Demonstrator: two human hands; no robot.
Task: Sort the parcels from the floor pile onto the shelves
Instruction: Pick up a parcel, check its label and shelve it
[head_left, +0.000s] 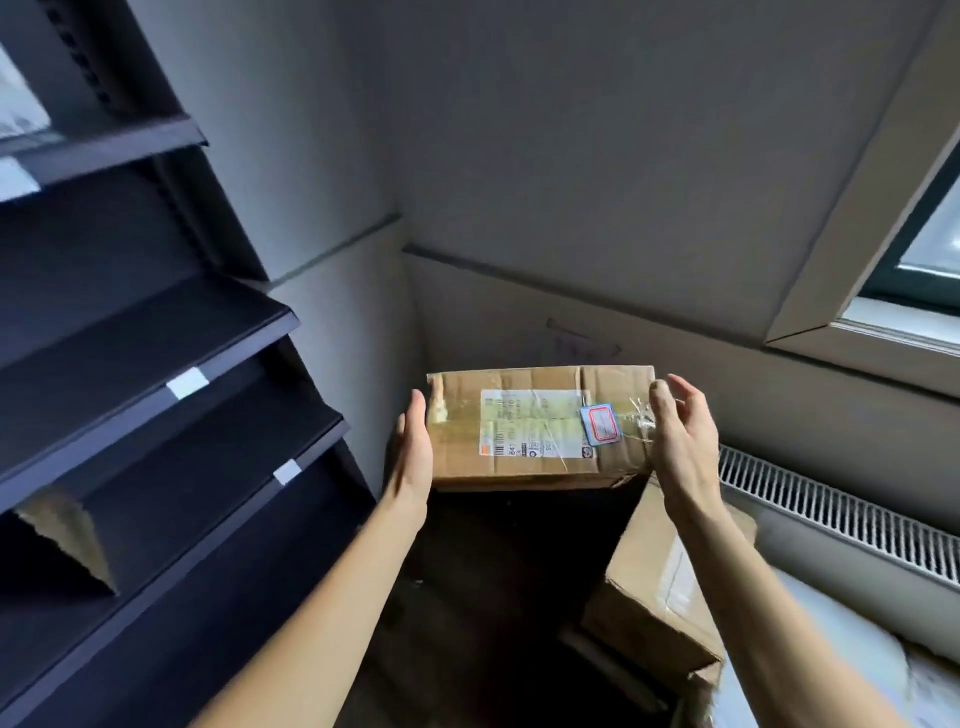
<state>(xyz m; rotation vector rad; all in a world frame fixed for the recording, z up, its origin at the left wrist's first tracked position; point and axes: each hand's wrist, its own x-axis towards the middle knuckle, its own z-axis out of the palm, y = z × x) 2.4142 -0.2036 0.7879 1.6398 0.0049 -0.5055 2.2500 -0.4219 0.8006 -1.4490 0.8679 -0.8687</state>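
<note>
Right of the dark shelving (156, 338) I've got the taped cardboard parcel (540, 431) held up in the air between my palms: left hand (413, 452) flat on the end nearer the shelving, right hand (680, 441) on the far end, fingers (688, 395) loose, not wrapped round. I'd guess it's stiff and fairly light (tape (441, 410) looks slick though), so squeezing the short ends or hooking under the bottom edge seems safest.

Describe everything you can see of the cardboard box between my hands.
The cardboard box is brown, oblong, creased, sealed with glossy clear tape. Its top bears a white shipping label and a small blue-and-red sticker. It is held level in mid-air. The left hand presses flat on its left end; the right hand, fingers relaxed, meets its right end.
</note>
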